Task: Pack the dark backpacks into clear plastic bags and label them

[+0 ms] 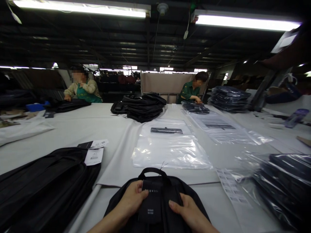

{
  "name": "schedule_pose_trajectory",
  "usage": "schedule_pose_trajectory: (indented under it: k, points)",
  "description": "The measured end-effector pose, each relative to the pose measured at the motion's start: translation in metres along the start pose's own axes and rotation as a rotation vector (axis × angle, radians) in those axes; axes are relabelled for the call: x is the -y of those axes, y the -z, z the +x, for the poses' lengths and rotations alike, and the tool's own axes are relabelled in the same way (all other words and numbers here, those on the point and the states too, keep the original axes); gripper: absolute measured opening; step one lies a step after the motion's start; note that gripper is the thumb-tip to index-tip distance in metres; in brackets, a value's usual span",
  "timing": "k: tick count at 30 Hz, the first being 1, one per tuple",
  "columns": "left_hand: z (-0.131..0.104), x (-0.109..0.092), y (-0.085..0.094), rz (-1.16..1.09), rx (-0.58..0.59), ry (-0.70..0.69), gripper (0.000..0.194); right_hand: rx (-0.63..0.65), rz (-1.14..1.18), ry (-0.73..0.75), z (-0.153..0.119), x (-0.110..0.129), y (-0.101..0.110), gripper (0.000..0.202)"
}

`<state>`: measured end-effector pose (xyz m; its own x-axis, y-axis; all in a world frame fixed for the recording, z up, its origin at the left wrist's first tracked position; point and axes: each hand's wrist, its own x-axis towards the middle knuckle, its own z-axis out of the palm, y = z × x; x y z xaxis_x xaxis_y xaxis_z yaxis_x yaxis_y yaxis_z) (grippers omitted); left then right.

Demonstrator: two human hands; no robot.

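A black backpack (191, 194) lies in front of me at the near edge of the table, its carry handle (152, 170) pointing away. My left hand (133, 198) pinches a black hang tag (150, 202) with pale printing, thumb on its face. On the right side of the handle's base, my right hand (186, 208) is closed on a black strap or flap (170, 202) of the backpack, thumb on top. The fingers of my right hand are partly hidden under it.
Clear plastic bags (170, 149) lie ahead on the white table (116, 139). Black backpacks with white tags (48, 181) are at left; bagged ones (286, 184) are stacked at right. A backpack pile (145, 105) stands farther back. Two co-workers (85, 87) work across the table.
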<state>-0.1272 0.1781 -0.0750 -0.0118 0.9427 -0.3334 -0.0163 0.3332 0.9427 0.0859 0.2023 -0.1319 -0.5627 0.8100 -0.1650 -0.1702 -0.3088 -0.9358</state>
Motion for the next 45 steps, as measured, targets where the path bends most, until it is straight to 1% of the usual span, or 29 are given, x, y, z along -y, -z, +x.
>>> schedule_pose_trajectory:
  k: [2,4,6,7,9,11,12,16,19,21,23,24,25,26,27,28,29,30,31,33,34,37,38,39,40,41,43,44,45]
  points:
    - [0.008,0.006,0.006,0.064,-0.024,0.004,0.011,-0.014,0.094,0.009,-0.001,-0.004,-0.002,0.050]
    - [0.013,0.011,0.012,0.124,-0.044,-0.024,0.011,-0.020,0.179,0.004,-0.002,-0.006,-0.002,0.048]
    - [0.013,0.012,0.012,0.167,-0.047,-0.025,0.013,0.001,0.274,-0.007,-0.004,-0.007,-0.003,0.048]
    - [0.012,0.011,0.010,0.175,-0.025,0.005,0.013,0.017,0.316,-0.011,-0.005,-0.007,-0.004,0.048]
    - [0.006,0.007,-0.002,0.157,0.072,0.119,0.012,0.045,0.378,-0.008,-0.007,-0.005,-0.008,0.048]
    - [0.001,0.003,-0.020,0.084,0.143,0.203,0.013,0.066,0.413,0.004,-0.010,-0.001,-0.012,0.048]
    - [0.000,0.001,-0.029,0.027,0.137,0.219,0.015,0.074,0.421,0.009,-0.012,0.002,-0.014,0.048]
    - [0.000,0.003,-0.063,-0.199,-0.020,0.158,0.028,0.059,0.363,0.022,-0.021,0.016,-0.013,0.044]
    - [0.004,0.013,-0.078,-0.232,-0.088,0.111,0.022,0.006,0.236,0.011,-0.026,0.022,-0.007,0.047]
    - [0.007,0.022,-0.082,-0.211,-0.115,0.031,0.018,-0.026,0.097,0.009,-0.027,0.020,-0.001,0.048]
    - [0.011,0.034,-0.081,-0.161,-0.109,-0.101,0.019,-0.090,-0.136,0.020,-0.027,0.013,0.003,0.045]
    - [0.013,0.040,-0.080,-0.123,-0.103,-0.159,0.020,-0.153,-0.292,0.024,-0.027,0.008,0.005,0.044]
    - [0.016,0.046,-0.078,-0.081,-0.104,-0.198,0.021,-0.242,-0.458,0.040,-0.027,0.003,0.007,0.044]
    - [0.018,0.052,-0.076,-0.040,-0.107,-0.216,0.023,-0.348,-0.620,0.082,-0.027,-0.001,0.009,0.045]
    - [0.020,0.057,-0.075,-0.008,-0.108,-0.217,0.024,-0.450,-0.761,0.157,-0.026,-0.006,0.009,0.048]
    - [0.022,0.062,-0.074,0.014,-0.104,-0.202,0.025,-0.516,-0.872,0.252,-0.026,-0.010,0.010,0.051]
    - [0.024,0.065,-0.073,0.028,-0.091,-0.173,0.026,-0.524,-0.952,0.352,-0.027,-0.014,0.010,0.050]
    - [0.025,0.067,-0.073,0.041,-0.081,-0.125,0.028,-0.473,-1.009,0.440,-0.027,-0.017,0.010,0.045]
    - [0.025,0.066,-0.073,0.055,-0.077,-0.064,0.029,-0.382,-1.051,0.497,-0.027,-0.020,0.010,0.038]
    - [0.024,0.059,-0.074,0.083,-0.070,0.075,0.028,-0.189,-1.106,0.510,-0.027,-0.028,0.011,0.030]
    - [0.022,0.052,-0.073,0.094,-0.059,0.138,0.026,-0.131,-1.122,0.496,-0.028,-0.032,0.012,0.031]
    - [0.004,0.028,-0.063,0.111,0.031,0.256,0.026,-0.077,-1.159,0.449,-0.030,-0.044,0.014,0.037]
    - [-0.007,0.022,-0.056,0.139,0.043,0.239,0.027,-0.071,-1.168,0.431,-0.031,-0.047,0.014,0.037]
    - [-0.020,0.018,-0.048,0.216,0.047,0.163,0.028,-0.068,-1.172,0.412,-0.032,-0.048,0.013,0.037]
    - [-0.037,0.018,-0.039,0.345,0.061,0.029,0.029,-0.070,-1.170,0.394,-0.033,-0.047,0.011,0.038]
    - [-0.055,0.021,-0.029,0.512,0.091,-0.144,0.034,-0.078,-1.161,0.377,-0.035,-0.044,0.010,0.038]
    - [-0.095,0.038,-0.012,0.890,0.210,-0.502,0.047,-0.078,-1.140,0.343,-0.039,-0.036,0.006,0.039]
    - [-0.115,0.050,-0.007,1.047,0.276,-0.630,0.050,-0.064,-1.135,0.327,-0.041,-0.031,0.005,0.040]
    - [-0.133,0.063,-0.003,1.169,0.336,-0.715,0.053,-0.035,-1.136,0.314,-0.044,-0.026,0.004,0.042]
